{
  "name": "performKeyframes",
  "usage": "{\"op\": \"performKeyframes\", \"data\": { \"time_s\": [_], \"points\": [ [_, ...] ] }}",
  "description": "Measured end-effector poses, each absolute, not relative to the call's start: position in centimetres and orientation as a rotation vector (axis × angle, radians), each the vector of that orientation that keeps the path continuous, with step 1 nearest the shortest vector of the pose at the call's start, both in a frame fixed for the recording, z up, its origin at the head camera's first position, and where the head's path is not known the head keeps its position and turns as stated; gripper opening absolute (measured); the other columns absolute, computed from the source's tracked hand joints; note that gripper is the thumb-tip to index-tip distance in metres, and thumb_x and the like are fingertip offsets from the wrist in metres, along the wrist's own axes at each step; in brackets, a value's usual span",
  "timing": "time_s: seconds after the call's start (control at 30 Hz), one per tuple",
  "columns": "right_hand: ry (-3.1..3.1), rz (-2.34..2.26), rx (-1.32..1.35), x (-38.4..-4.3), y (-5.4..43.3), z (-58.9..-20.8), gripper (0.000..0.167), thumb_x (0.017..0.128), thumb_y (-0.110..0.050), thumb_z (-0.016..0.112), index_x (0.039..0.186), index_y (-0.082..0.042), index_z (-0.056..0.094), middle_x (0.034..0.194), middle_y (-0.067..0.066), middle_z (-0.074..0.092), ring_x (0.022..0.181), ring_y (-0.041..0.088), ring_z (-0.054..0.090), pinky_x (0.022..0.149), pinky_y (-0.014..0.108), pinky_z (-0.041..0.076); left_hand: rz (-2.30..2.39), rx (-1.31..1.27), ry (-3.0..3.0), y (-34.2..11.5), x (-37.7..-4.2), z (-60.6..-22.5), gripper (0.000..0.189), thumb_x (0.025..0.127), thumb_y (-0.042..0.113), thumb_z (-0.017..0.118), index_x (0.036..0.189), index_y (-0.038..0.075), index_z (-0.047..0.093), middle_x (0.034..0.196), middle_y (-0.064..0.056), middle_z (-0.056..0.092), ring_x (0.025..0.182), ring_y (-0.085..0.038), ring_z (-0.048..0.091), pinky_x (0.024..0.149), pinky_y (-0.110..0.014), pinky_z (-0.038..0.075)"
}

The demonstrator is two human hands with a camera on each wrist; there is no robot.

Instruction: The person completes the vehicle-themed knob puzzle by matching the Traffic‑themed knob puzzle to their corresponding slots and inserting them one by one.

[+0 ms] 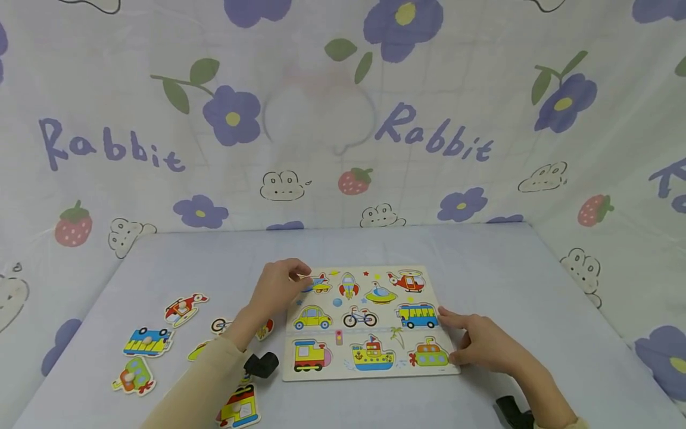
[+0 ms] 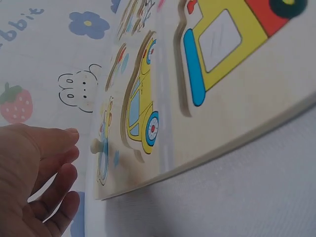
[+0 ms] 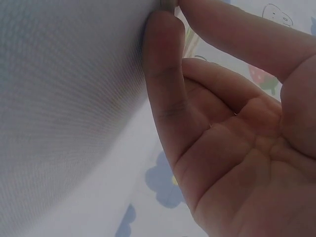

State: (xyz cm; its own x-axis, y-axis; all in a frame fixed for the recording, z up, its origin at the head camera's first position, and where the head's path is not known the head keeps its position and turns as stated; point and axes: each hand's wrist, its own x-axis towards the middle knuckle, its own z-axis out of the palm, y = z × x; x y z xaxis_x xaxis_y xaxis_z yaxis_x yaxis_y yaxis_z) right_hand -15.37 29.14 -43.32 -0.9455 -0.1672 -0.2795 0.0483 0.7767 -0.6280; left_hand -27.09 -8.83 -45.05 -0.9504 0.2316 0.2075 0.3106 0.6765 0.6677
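Note:
A wooden puzzle board [image 1: 340,360] with vehicle pictures lies flat in the middle of the table. My left hand [image 1: 280,285] hovers at its far left corner, beside the airplane piece [image 1: 323,285]. In the left wrist view, that piece [image 2: 104,160] shows a wooden knob, and the loosely bent fingers [image 2: 61,143] stand a little apart from it, holding nothing. At the board's right edge, my right hand [image 1: 485,342] pinches the rim between thumb and finger. In the right wrist view the finger [image 3: 165,64] meets the board edge, mostly cut off at the top.
Loose knobbed pieces lie left of the board: a helicopter [image 1: 181,310], a bus [image 1: 148,342], a submarine [image 1: 140,374] and a train [image 1: 239,410]. My left forearm partly covers a bicycle piece [image 1: 218,325] and others. Black wrist devices [image 1: 261,364] sit under both wrists.

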Motion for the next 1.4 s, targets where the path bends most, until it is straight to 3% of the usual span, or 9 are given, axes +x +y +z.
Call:
{"op": "performKeyframes", "data": {
  "time_s": [0.2, 0.43, 0.5, 0.57, 0.73, 0.87, 1.1, 1.23, 1.4],
  "points": [
    [2.647, -0.948, -0.092, -15.5, 29.2, -43.4, 0.086, 0.07, -0.009, 0.088, 0.146, -0.008, 0.048, 0.139, 0.014, 0.054, 0.062, 0.02, 0.053, 0.056, 0.034, 0.045, -1.155, -0.462, -2.767, -9.2, -27.0, -45.1, 0.015, 0.089, 0.017, 0.075, 0.103, 0.01, 0.073, 0.092, 0.005, 0.068, 0.084, -0.015, 0.059, 0.075, -0.033, 0.05],
    [2.648, -0.97, -0.086, -15.6, 29.5, -43.5, 0.085, 0.069, -0.011, 0.089, 0.144, -0.008, 0.05, 0.11, 0.008, 0.068, 0.063, 0.02, 0.053, 0.056, 0.034, 0.045, -1.164, -0.508, -2.779, -9.4, -27.0, -45.2, 0.014, 0.09, 0.017, 0.073, 0.103, 0.011, 0.073, 0.094, 0.005, 0.069, 0.082, -0.014, 0.059, 0.074, -0.032, 0.049],
    [2.65, -0.978, -0.107, -15.7, 29.5, -43.5, 0.084, 0.069, -0.011, 0.089, 0.143, -0.007, 0.051, 0.117, 0.009, 0.067, 0.063, 0.02, 0.053, 0.056, 0.033, 0.045, -1.165, -0.522, -2.796, -9.5, -27.0, -45.3, 0.016, 0.091, 0.016, 0.073, 0.105, 0.011, 0.073, 0.096, 0.004, 0.069, 0.083, -0.014, 0.059, 0.074, -0.032, 0.049],
    [2.641, -1.001, -0.105, -15.8, 29.7, -43.4, 0.083, 0.068, -0.011, 0.089, 0.142, -0.008, 0.053, 0.115, 0.009, 0.068, 0.064, 0.02, 0.054, 0.056, 0.032, 0.046, -1.168, -0.534, -2.827, -9.5, -27.1, -45.3, 0.017, 0.091, 0.017, 0.072, 0.108, 0.011, 0.073, 0.098, 0.004, 0.068, 0.085, -0.015, 0.058, 0.075, -0.032, 0.049],
    [2.59, -1.142, -0.032, -15.9, 30.2, -43.1, 0.077, 0.07, -0.012, 0.088, 0.14, -0.008, 0.056, 0.095, 0.005, 0.068, 0.085, 0.023, 0.061, 0.067, 0.036, 0.048, -1.173, -0.57, -2.871, -9.4, -27.1, -45.1, 0.019, 0.093, 0.018, 0.07, 0.11, 0.011, 0.072, 0.1, 0.005, 0.068, 0.088, -0.015, 0.058, 0.078, -0.033, 0.05],
    [2.531, -1.233, -0.029, -16.2, 30.7, -43.1, 0.077, 0.071, -0.016, 0.089, 0.14, -0.011, 0.056, 0.116, 0.007, 0.065, 0.104, 0.025, 0.059, 0.082, 0.044, 0.048, -1.164, -0.578, -2.874, -9.6, -27.1, -45.0, 0.019, 0.094, 0.02, 0.068, 0.11, 0.011, 0.072, 0.101, 0.005, 0.068, 0.088, -0.014, 0.059, 0.079, -0.033, 0.05],
    [2.518, -1.154, -0.103, -16.8, 30.6, -43.9, 0.096, 0.058, -0.018, 0.095, 0.144, -0.022, 0.052, 0.123, 0.01, 0.058, 0.091, 0.025, 0.057, 0.077, 0.039, 0.047, -1.094, -0.598, -2.874, -10.6, -26.2, -44.5, 0.019, 0.097, 0.021, 0.065, 0.111, 0.011, 0.072, 0.102, 0.005, 0.068, 0.094, -0.016, 0.059, 0.082, -0.036, 0.049],
    [2.652, -1.003, -0.297, -16.9, 31.0, -44.3, 0.103, 0.056, -0.024, 0.096, 0.147, -0.02, 0.049, 0.141, 0.007, 0.051, 0.116, 0.031, 0.047, 0.091, 0.05, 0.044, -1.027, -0.666, -2.845, -11.5, -25.2, -43.6, 0.02, 0.097, 0.022, 0.065, 0.112, 0.011, 0.072, 0.102, 0.006, 0.068, 0.096, -0.017, 0.058, 0.082, -0.038, 0.048],
    [2.764, -0.828, -0.366, -16.9, 31.3, -44.2, 0.106, 0.054, -0.044, 0.095, 0.145, -0.014, 0.05, 0.152, 0.008, 0.04, 0.138, 0.044, 0.025, 0.101, 0.07, 0.024, -0.957, -0.705, -2.829, -12.6, -24.0, -42.7, 0.02, 0.097, 0.024, 0.065, 0.113, 0.013, 0.072, 0.099, 0.009, 0.067, 0.092, -0.014, 0.057, 0.079, -0.035, 0.046]
  ]
}}
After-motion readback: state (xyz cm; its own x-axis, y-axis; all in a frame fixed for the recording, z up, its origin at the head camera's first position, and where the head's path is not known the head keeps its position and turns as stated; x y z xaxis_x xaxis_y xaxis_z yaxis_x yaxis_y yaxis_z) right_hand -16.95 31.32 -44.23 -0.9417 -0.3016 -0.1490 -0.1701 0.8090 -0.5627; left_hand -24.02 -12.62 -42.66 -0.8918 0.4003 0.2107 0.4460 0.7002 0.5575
